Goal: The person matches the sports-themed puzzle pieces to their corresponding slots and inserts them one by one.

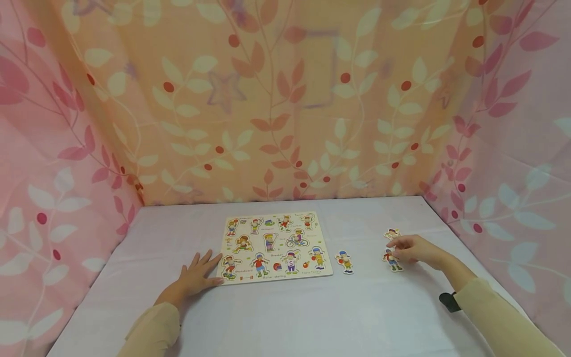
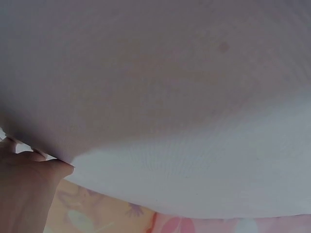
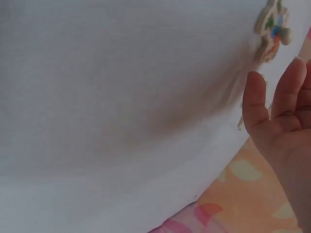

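A puzzle board printed with sports figures lies on the white table. My left hand rests at the board's left edge, fingers spread; the left wrist view catches only part of it. My right hand hovers over two loose puzzle pieces, fingertips near the closer one, a figure in blue and red. Just beyond it, the farther piece is partly hidden by the fingers. The right wrist view shows a knobbed piece apart from the loosely bent fingers, which hold nothing visible.
Another loose puzzle piece, a figure with a blue cap, lies between the board and my right hand. Leaf-patterned curtains stand along the back and both sides of the white table.
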`<state>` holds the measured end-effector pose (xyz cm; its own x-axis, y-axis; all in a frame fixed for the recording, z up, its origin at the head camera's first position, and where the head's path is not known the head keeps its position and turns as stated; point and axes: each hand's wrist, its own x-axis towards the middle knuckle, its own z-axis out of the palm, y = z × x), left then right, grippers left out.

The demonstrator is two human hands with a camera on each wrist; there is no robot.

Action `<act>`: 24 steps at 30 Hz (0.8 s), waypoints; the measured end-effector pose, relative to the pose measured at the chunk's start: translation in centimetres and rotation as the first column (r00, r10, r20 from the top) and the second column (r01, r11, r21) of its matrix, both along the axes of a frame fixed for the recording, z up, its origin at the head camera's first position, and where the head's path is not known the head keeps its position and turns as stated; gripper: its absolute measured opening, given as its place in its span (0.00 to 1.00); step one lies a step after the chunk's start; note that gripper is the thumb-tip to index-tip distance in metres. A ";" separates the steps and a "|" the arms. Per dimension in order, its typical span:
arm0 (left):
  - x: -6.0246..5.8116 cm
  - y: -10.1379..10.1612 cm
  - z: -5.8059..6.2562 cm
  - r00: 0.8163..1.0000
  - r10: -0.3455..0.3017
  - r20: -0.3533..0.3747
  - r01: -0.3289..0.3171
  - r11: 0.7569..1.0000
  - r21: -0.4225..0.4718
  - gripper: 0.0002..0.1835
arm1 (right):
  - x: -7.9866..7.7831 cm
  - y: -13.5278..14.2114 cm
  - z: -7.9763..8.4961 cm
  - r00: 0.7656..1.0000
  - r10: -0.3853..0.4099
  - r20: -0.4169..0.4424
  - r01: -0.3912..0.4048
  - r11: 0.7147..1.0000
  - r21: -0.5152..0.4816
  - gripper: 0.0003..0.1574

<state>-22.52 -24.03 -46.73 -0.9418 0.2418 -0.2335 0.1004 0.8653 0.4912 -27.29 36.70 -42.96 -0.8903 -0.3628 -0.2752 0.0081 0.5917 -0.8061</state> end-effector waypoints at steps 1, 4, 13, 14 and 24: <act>0.0 0.0 0.1 1.000 0.000 -0.001 0.000 1.000 -0.001 0.47 | 0.0 0.3 -0.4 1.000 -0.017 0.010 0.017 1.000 0.006 0.27; 0.1 0.2 0.3 1.000 -0.005 -0.012 0.005 1.000 -0.009 0.46 | -0.1 1.0 -1.3 0.997 -0.054 0.060 0.054 0.999 -0.004 0.28; 0.4 0.3 0.5 1.000 0.007 -0.005 -0.007 1.000 -0.002 0.46 | -0.3 1.5 -2.2 0.991 -0.015 0.136 0.021 0.999 -0.040 0.27; 0.3 0.3 0.5 1.000 0.006 -0.007 -0.006 1.000 -0.004 0.46 | -0.3 1.4 -2.2 0.991 -0.013 0.134 0.019 0.999 -0.044 0.27; 0.2 0.1 0.2 1.000 0.009 0.008 -0.009 1.000 0.001 0.47 | -0.3 0.2 -2.3 0.993 -0.087 0.081 0.083 0.995 0.053 0.20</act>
